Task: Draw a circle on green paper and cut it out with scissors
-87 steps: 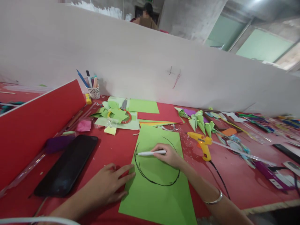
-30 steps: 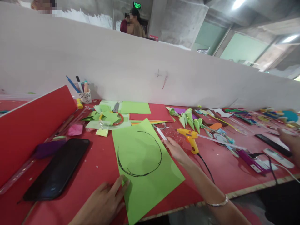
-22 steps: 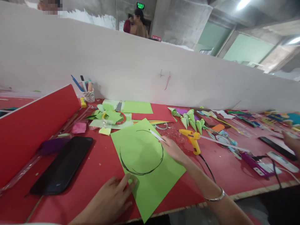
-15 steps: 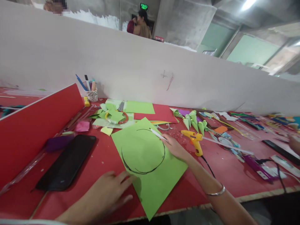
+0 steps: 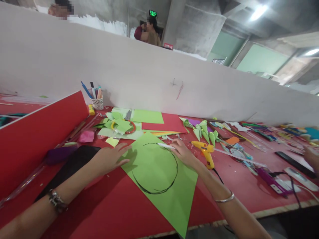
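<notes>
A green sheet of paper point(image 5: 159, 176) lies on the red tabletop, with a nearly closed black circle drawn on it. My right hand point(image 5: 183, 153) is closed around a white marker point(image 5: 164, 145), whose tip is at the upper left end of the line. A gap shows in the circle's left side. My left hand point(image 5: 112, 156), fingers spread, is at the sheet's upper left edge; whether it presses on the paper I cannot tell. Beneath my left forearm is a black phone point(image 5: 72, 162), partly covered.
A yellow glue gun point(image 5: 205, 152) lies right of the sheet, near rolled green paper cones point(image 5: 204, 131). Behind are scissors point(image 5: 128, 116), green scraps and a red sheet point(image 5: 171, 122). A pen cup point(image 5: 97, 103) stands by the partition. Another person's hand point(image 5: 311, 157) is at far right.
My left hand has moved up from the sheet's lower left to its upper left edge. The sheet has turned somewhat, and the marker tip has shifted slightly left along the circle.
</notes>
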`<state>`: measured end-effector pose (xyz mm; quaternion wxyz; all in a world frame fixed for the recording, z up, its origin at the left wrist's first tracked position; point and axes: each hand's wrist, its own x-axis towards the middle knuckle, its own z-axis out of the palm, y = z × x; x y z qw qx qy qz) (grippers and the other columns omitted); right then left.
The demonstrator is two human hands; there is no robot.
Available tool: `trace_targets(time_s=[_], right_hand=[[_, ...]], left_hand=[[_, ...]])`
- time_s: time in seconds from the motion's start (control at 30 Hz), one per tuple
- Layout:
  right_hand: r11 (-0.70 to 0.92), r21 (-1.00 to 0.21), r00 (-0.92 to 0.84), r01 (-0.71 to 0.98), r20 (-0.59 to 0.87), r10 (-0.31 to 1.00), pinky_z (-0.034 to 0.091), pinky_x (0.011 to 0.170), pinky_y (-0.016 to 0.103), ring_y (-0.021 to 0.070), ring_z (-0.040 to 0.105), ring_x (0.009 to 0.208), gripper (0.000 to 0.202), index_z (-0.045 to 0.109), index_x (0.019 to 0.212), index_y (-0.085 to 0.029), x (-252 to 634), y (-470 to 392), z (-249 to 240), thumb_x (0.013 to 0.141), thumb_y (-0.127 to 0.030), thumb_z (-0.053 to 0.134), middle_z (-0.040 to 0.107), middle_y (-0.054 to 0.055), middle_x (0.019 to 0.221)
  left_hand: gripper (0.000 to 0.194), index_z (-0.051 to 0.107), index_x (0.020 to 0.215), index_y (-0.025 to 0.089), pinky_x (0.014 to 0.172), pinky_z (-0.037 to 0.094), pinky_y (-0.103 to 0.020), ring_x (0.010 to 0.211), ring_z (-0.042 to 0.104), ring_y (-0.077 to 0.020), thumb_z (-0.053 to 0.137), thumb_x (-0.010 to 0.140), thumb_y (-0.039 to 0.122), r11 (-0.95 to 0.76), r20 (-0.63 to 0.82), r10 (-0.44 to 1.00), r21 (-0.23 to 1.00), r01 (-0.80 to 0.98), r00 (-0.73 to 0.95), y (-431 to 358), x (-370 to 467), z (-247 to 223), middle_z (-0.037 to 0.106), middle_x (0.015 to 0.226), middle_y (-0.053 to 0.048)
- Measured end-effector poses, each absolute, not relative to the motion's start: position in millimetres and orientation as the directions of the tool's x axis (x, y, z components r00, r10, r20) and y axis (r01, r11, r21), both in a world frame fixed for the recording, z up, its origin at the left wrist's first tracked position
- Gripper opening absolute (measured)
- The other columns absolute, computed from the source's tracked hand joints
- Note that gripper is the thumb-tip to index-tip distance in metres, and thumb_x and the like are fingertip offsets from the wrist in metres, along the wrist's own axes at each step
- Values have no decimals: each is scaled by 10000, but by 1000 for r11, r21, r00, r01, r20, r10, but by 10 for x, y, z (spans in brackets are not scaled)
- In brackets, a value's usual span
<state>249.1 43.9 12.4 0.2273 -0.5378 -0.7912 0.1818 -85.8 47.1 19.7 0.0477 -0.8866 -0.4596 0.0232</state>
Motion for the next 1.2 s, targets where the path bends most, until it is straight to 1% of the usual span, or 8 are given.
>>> trace_targets(time_s=[0.1,0.2,0.27,0.33,0.47,0.6,0.7,1.2], right_hand=[[334,-582,-251,741,221,942,402,812,353,191,528,869,318,541,1139,-200,2438,431,106,880,-281,375,561,79,1026],[285,-720,-230,633,176,957,435,622,284,151,541,654,398,456,1237,-197,2352,443,122,868,-334,393,615,37,814],[250,-780,-220,573,147,964,401,517,239,128,512,563,415,468,1220,-192,2283,466,148,846,-369,429,607,12,722],[241,-805,-223,543,139,965,376,482,222,115,500,543,375,533,1146,-195,2215,491,176,826,-377,463,621,16,746],[218,-847,-366,485,30,930,350,440,215,102,477,503,316,596,1032,-189,2092,497,191,788,-378,530,646,27,762],[171,-891,-506,421,-74,859,330,435,202,92,472,498,281,603,936,-165,1991,451,128,772,-388,555,654,28,750],[154,-907,-577,391,-112,809,371,495,211,111,526,573,243,621,898,-158,1954,431,87,764,-355,574,648,23,716],[318,-821,-692,475,-125,711,385,544,219,119,497,611,226,672,859,-173,1959,440,65,755,-353,584,602,12,709]], left_hand=[[469,409,1271,245,574,446,-296,686,618,-201,312,868,465,-618,-21,786,-75,783,618,517,-884,194,465,1297,-83],[499,390,1285,250,633,451,-300,747,619,-212,366,843,479,-643,-50,766,-33,766,641,506,-912,195,474,1296,-65],[515,384,1292,250,658,451,-314,761,619,-219,405,825,467,-641,-61,767,-26,767,639,497,-920,192,465,1307,-65],[511,393,1288,249,687,448,-321,788,617,-224,426,817,446,-642,-64,766,-18,766,640,498,-919,185,459,1312,-69],[481,411,1274,258,723,441,-323,837,611,-226,427,823,424,-645,-68,763,-14,764,642,511,-917,167,459,1315,-52],[506,400,1281,259,741,434,-314,885,600,-226,442,812,444,-647,-85,759,14,762,646,520,-933,154,423,1346,-40],[518,400,1283,257,771,422,-310,939,585,-227,433,812,471,-637,-92,765,39,770,638,528,-947,139,408,1356,-53],[504,402,1278,256,774,407,-308,940,584,-227,447,820,463,-646,-88,759,28,763,645,516,-949,128,422,1347,-53]])
